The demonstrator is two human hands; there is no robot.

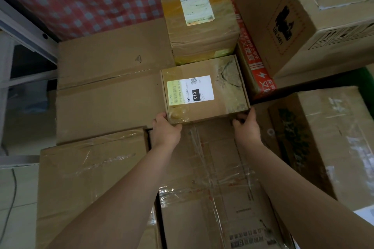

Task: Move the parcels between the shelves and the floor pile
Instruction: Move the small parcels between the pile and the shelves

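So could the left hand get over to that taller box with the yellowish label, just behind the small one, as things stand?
Probably yes, but not right now. The left hand grips the near corner of the small parcel, which sits directly between it and the taller box. Its top looks bare, so a freed hand could likely reach over.

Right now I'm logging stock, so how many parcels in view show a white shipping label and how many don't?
Labelled parcels: 3 — the small box held by the left hand and right hand, the taped box behind it, and the big box at top right.
Parcels with no white label showing: 5
Total: 8
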